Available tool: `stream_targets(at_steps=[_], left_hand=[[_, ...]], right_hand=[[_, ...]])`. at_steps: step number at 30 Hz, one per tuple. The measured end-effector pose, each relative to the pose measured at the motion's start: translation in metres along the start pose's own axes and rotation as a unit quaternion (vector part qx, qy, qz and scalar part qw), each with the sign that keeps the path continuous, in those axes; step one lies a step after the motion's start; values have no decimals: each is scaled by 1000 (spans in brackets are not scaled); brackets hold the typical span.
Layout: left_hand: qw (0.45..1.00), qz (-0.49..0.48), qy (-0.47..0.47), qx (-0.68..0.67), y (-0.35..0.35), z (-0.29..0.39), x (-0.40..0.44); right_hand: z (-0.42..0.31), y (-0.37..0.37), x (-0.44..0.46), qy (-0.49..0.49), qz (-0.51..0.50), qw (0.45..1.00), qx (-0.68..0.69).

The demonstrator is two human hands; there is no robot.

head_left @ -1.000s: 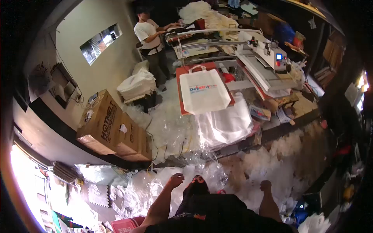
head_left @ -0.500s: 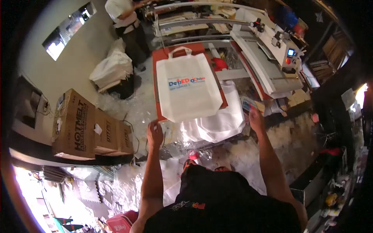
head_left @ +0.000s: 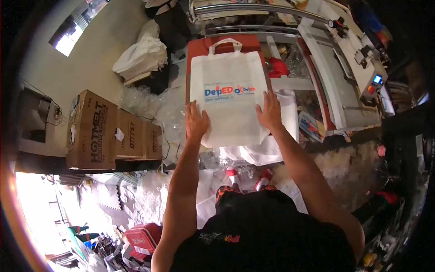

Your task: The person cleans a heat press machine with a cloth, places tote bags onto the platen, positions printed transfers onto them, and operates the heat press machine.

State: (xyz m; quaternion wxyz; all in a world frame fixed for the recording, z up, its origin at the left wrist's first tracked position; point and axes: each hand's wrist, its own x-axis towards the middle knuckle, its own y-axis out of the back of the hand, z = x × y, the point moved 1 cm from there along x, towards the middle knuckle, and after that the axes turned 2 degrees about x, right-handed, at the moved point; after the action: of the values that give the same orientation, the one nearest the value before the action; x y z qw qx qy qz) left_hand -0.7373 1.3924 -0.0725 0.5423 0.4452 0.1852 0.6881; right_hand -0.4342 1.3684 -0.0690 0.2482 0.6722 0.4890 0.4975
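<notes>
A white tote bag [head_left: 231,120] with a blue and red "DepED" print lies flat on a red press platen [head_left: 195,47], handles pointing away from me. My left hand [head_left: 195,120] rests on the bag's left edge, fingers stretched forward. At the right edge, my right hand [head_left: 271,112] lies with its fingers extended and the thumb apart on the fabric. Neither hand grips anything. More white fabric [head_left: 258,154] hangs out beneath the platen's near side. Right of it lies a printed sheet [head_left: 311,126] with similar lettering.
To the right stands the heat press [head_left: 335,77], with a lit control box [head_left: 375,84] and metal rails [head_left: 260,9]. Cardboard boxes [head_left: 93,131] are on the left. Behind them is a stack of white bags [head_left: 140,59]. Part of another person [head_left: 170,22] shows at the back.
Both my hands have moved forward and inward onto the bag's sides. My right hand has left the printed sheet, which now lies at the right. The camera view has shifted.
</notes>
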Motion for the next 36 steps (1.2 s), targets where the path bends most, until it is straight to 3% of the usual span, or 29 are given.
stream_targets(at_steps=[2, 11, 15, 36], left_hand=[[1000, -1, -4, 12, -5, 3, 0], [996, -40, -27, 77, -3, 5, 1], [988, -73, -65, 121, 3, 7, 0], [973, -122, -34, 192, 12, 11, 5]], right_hand=[[8, -4, -1, -62, -69, 995, -23], [12, -3, 0, -35, -92, 992, -73], [-7, 8, 6, 28, -36, 996, -73], [-12, -7, 7, 18, -25, 997, -73]])
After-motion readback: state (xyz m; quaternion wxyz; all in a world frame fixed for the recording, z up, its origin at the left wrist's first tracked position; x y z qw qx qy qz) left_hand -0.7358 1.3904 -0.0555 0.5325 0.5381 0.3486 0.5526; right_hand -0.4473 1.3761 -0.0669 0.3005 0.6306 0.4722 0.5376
